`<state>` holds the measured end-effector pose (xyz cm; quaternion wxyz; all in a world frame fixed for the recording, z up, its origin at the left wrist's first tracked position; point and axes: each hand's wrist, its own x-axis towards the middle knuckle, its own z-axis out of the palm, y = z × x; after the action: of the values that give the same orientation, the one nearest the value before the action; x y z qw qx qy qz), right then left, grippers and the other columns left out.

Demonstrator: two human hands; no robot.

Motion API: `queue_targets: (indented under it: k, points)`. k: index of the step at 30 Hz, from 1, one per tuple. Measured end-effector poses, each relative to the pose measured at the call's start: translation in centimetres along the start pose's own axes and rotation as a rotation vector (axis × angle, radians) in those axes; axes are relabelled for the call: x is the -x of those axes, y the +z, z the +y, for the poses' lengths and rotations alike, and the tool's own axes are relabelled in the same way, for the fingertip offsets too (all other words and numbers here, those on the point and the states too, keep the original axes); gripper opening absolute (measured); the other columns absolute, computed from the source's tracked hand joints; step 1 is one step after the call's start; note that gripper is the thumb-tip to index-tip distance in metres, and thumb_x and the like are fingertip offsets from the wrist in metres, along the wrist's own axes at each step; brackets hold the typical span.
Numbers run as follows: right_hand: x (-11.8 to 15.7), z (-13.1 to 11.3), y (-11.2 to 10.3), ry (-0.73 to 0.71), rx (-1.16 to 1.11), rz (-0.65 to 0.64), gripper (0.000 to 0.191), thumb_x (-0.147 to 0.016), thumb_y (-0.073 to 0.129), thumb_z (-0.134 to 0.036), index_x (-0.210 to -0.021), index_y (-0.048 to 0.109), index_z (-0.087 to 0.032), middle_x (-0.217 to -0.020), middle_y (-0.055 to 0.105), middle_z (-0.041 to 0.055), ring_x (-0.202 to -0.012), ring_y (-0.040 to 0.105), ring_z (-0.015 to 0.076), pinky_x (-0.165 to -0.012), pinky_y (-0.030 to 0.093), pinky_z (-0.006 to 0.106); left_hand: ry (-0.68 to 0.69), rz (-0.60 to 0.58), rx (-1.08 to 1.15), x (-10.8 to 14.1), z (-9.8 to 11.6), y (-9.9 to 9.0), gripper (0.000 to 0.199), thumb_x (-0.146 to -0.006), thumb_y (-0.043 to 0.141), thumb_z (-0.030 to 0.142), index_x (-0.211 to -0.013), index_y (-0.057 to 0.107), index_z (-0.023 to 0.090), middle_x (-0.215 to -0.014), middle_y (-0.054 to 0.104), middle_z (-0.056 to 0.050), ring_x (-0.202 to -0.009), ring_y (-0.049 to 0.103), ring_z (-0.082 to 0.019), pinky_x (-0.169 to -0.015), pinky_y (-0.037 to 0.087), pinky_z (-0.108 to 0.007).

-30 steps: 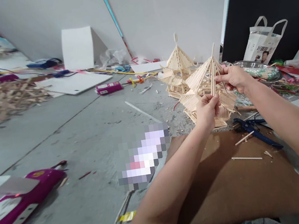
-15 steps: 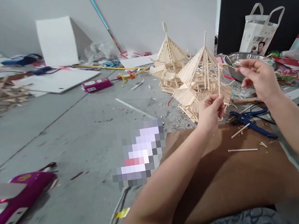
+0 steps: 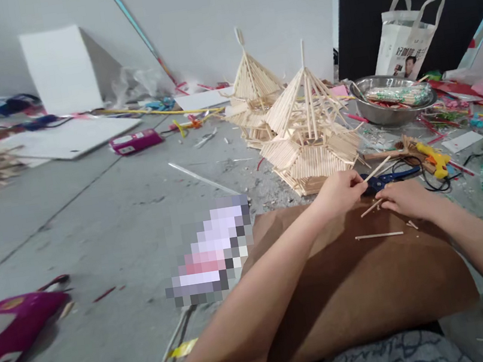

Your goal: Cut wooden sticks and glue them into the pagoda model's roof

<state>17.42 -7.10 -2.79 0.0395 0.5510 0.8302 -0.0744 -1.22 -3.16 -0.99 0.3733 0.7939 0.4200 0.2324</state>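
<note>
Pinched in my left hand is a thin wooden stick, slanting up to the right. My right hand is low over the brown board, palm down, its thumb and forefinger slightly apart. Beneath it lies a blue hand cutter, one handle hidden by that hand. A short stick rests by its fingertips, and another loose stick lies nearer me. Just behind my left hand stands a pavilion model of wooden sticks, with a second stick model behind it.
A metal bowl holds bundled sticks, with a white bag behind. Right of my hands lies a yellow glue gun. On the left are a blurred-out device, its cable and a magenta case. Scraps litter the floor.
My right hand has come down from the air beside the bowl to the cutter. My left hand has lowered slightly, and its stick has tipped from upright to slanting. The view has shifted right.
</note>
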Motion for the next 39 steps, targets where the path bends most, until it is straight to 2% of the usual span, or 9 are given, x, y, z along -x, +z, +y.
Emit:
queue_targets:
  k: [3, 7, 11, 16, 20, 24, 31, 35, 39]
  points:
    - [-0.1, -0.5, 0.3, 0.016, 0.187, -0.029, 0.027, -0.084, 0.04, -0.027, -0.09, 0.066, -0.02, -0.087, 0.064, 0.0076, -0.077, 0.061, 0.0187, -0.059, 0.038, 0.025, 0.033, -0.11, -0.319, 0.0, -0.4, -0.6, 0.018, -0.072, 0.047, 0.023, -0.068, 0.063, 0.015, -0.065, 0.064, -0.003, -0.058, 0.053, -0.012, -0.054, 0.037, -0.022]
    - [0.1, -0.2, -1.8, -0.019, 0.097, -0.02, 0.028, -0.084, 0.043, -0.031, -0.085, 0.069, -0.021, -0.086, 0.064, 0.0062, -0.077, 0.06, 0.018, -0.062, 0.039, 0.026, 0.033, -0.284, -0.666, 0.4, -0.6, -1.6, 0.022, -0.068, 0.045, 0.017, -0.072, 0.066, 0.015, -0.077, 0.067, -0.01, -0.068, 0.06, -0.019, -0.058, 0.04, -0.027]
    - [-0.7, 0.8, -4.5, -0.088, -0.291, 0.198, 0.025, -0.08, 0.05, -0.032, -0.088, 0.07, -0.019, -0.088, 0.064, 0.0052, -0.078, 0.058, 0.0154, -0.074, 0.042, 0.028, -0.019, -0.359, -0.769, 0.6, -0.9, -2.3, 0.019, -0.067, 0.048, 0.019, -0.073, 0.066, 0.015, -0.075, 0.067, -0.011, -0.071, 0.061, -0.021, -0.059, 0.042, -0.027]
    - [-3.6, 0.3, -6.6, 0.121, -1.031, 0.339, 0.029, -0.065, 0.067, -0.035, -0.086, 0.065, -0.015, -0.065, 0.063, 0.0011, -0.048, 0.052, 0.0088, -0.049, 0.044, 0.024, -0.055, -0.402, -0.78, 0.5, -1.1, -2.7, 0.017, -0.064, 0.053, 0.018, -0.076, 0.066, 0.015, -0.079, 0.067, -0.012, -0.079, 0.062, -0.025, -0.066, 0.045, -0.031]
    - [-5.0, -1.1, -7.9, 0.14, -1.341, 0.348, 0.031, -0.056, 0.075, -0.032, -0.076, 0.059, -0.015, -0.065, 0.064, 0.0016, -0.049, 0.057, 0.0098, -0.045, 0.045, 0.021, -0.024, -0.358, -0.793, 1.1, -0.4, -3.3, 0.02, -0.068, 0.046, 0.013, -0.076, 0.065, 0.013, -0.083, 0.067, -0.015, -0.078, 0.062, -0.025, -0.064, 0.044, -0.031]
    - [-5.6, -2.0, -8.6, 0.091, -1.414, 0.361, 0.032, -0.06, 0.07, -0.043, -0.068, 0.062, -0.014, -0.058, 0.06, 0.0012, -0.049, 0.056, 0.009, -0.044, 0.045, 0.02, 0.075, -0.216, -0.641, 2.1, 1.2, -4.1, 0.021, -0.075, 0.042, 0.018, -0.075, 0.063, 0.013, -0.078, 0.067, -0.013, -0.067, 0.06, -0.021, -0.059, 0.042, -0.029]
    - [-6.3, -3.6, -9.4, -0.01, -1.375, 0.527, 0.03, -0.062, 0.069, -0.044, -0.068, 0.066, -0.015, -0.045, 0.041, -0.0061, -0.039, 0.037, 0.0039, -0.037, 0.029, 0.019, 0.039, 0.499, -0.119, 1.8, 2.4, -3.3, 0.023, -0.079, 0.047, 0.034, -0.088, 0.057, 0.015, -0.071, 0.064, -0.005, -0.058, 0.054, -0.012, -0.056, 0.039, -0.024]
    - [-6.8, -5.1, -10.1, -0.017, -1.316, 0.508, 0.036, -0.058, 0.069, -0.049, -0.064, 0.064, -0.014, -0.039, 0.033, -0.0085, -0.035, 0.027, 0.0032, -0.036, 0.021, 0.021, 0.107, 0.456, 0.3, 1.0, 1.5, -2.7, 0.021, -0.08, 0.045, 0.034, -0.08, 0.055, 0.015, -0.066, 0.06, -0.002, -0.045, 0.048, -0.007, -0.045, 0.035, -0.019]
    - [-8.1, -5.9, -10.6, -0.018, -1.18, 0.532, 0.038, -0.058, 0.068, -0.05, -0.064, 0.062, -0.013, -0.044, 0.041, -0.0059, -0.041, 0.036, 0.0055, -0.043, 0.03, 0.023, 0.104, 0.425, 0.67, 0.5, 1.0, -2.6, 0.022, -0.079, 0.047, 0.035, -0.069, 0.048, 0.016, -0.057, 0.054, 0.003, -0.032, 0.037, -0.002, -0.033, 0.027, -0.016]
